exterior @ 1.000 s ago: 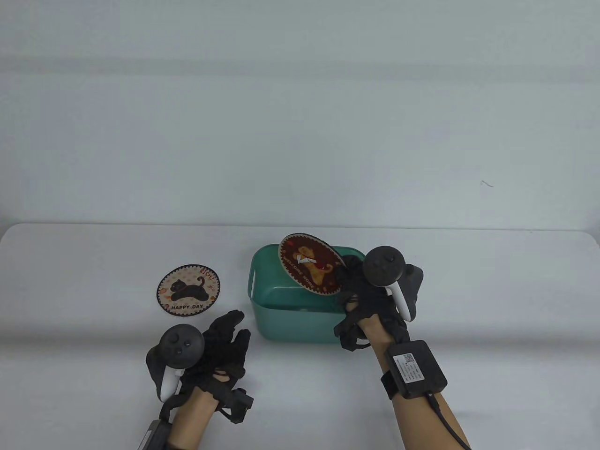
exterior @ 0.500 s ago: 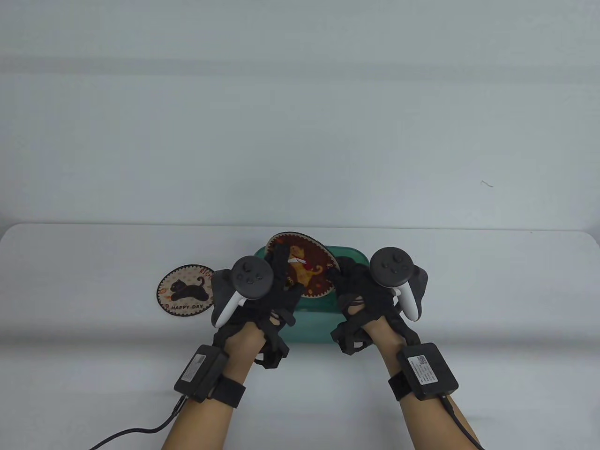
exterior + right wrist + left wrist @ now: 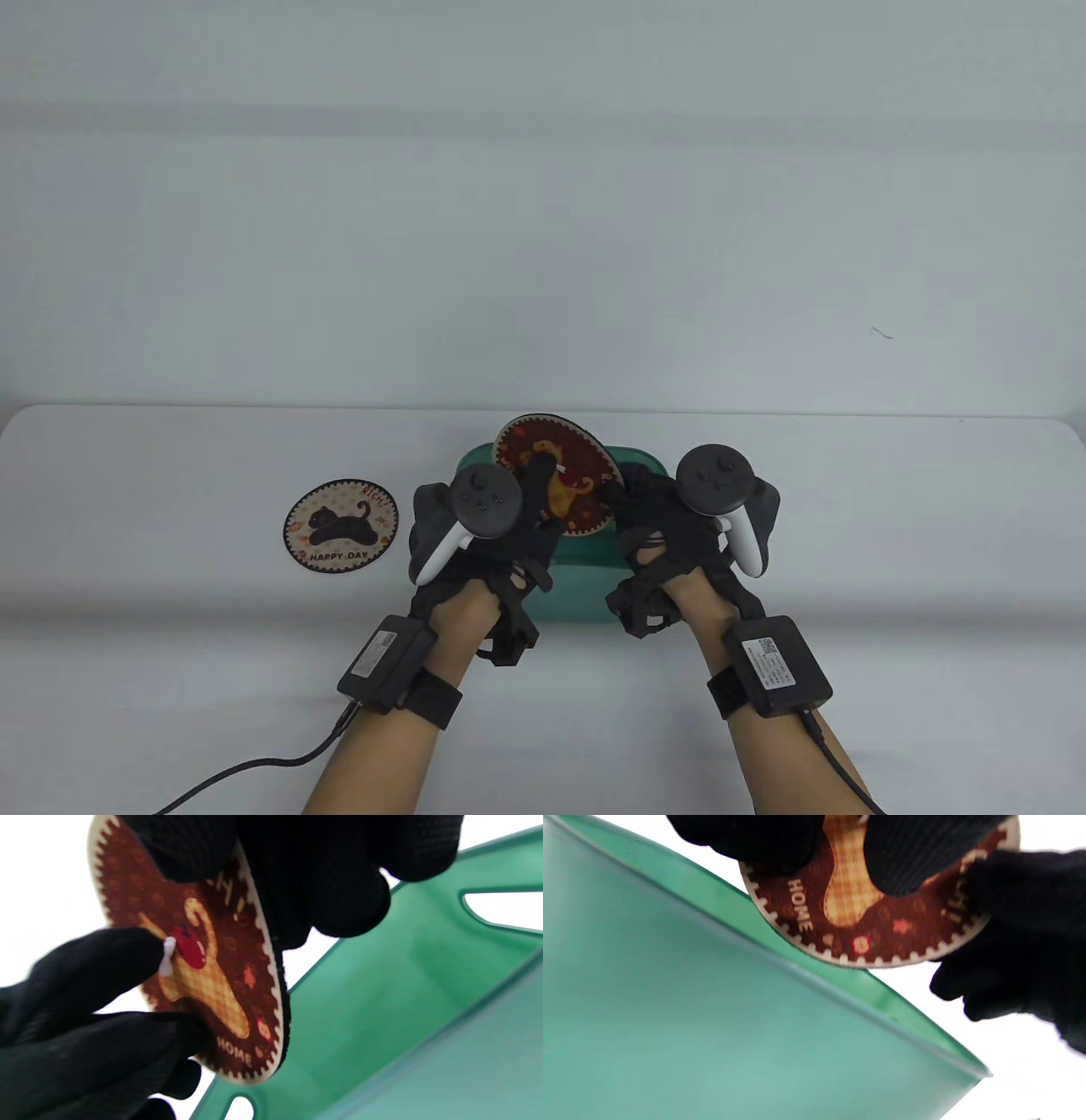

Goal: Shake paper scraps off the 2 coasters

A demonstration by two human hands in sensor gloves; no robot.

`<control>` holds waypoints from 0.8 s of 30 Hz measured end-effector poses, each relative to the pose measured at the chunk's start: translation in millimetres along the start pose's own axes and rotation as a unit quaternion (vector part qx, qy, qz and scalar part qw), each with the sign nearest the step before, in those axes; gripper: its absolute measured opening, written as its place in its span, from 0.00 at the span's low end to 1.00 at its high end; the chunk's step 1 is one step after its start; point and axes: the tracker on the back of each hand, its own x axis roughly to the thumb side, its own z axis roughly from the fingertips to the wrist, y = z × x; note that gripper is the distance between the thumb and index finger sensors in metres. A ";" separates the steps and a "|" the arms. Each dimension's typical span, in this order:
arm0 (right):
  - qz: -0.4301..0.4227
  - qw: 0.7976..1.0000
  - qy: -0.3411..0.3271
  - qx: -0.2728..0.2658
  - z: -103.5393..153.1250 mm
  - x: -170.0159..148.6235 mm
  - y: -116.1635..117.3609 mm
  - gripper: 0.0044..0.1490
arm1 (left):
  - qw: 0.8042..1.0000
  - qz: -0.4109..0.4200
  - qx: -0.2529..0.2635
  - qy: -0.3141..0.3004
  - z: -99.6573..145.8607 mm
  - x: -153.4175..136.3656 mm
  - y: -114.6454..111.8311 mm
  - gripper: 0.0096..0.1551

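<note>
Brown with a cream toothed rim, the round dog-print coaster (image 3: 560, 484) stands tilted above the green plastic bin (image 3: 577, 577) in my table view. My right hand (image 3: 670, 531) grips that coaster's right edge. My left hand (image 3: 501, 543) reaches onto the printed face, one finger laid over the middle beside a small white paper scrap (image 3: 556, 466). To the left, well apart from the bin, a second round coaster with a black cat and the words HAPPY DAY (image 3: 340, 526) lies flat on the white desk (image 3: 891, 552). I see no scraps on it from here.

From my left wrist view, two gloved left fingertips (image 3: 908, 853) press on the brown coaster (image 3: 865, 929), which hangs just over the bin's rim (image 3: 840, 980). My right hand (image 3: 1022, 942) clasps the coaster's far edge.

From my right wrist view, my right fingers (image 3: 322, 878) curl round the coaster's upper edge (image 3: 203, 984), holding it steeply tilted over the open bin (image 3: 382, 993). A left fingertip (image 3: 97, 967) touches the white scrap (image 3: 167, 957), which sits against the coaster's face; whether finger and thumb pinch it, I cannot tell.
</note>
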 end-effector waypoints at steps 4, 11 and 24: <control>0.022 1.000 0.002 -0.008 -0.3 -1.7 -2.2 0.25 | 0.999 -0.034 -0.021 0.031 -3.7 -1.8 -2.4 0.25; 0.008 1.000 0.019 -0.018 -3.4 -11.8 -15.2 0.25 | 1.000 -0.002 -0.006 0.028 0.9 -5.0 6.7 0.43; 0.001 1.000 0.018 -0.025 -1.4 -14.9 -22.0 0.25 | 0.997 -0.040 -0.042 0.046 5.0 -12.2 6.7 0.39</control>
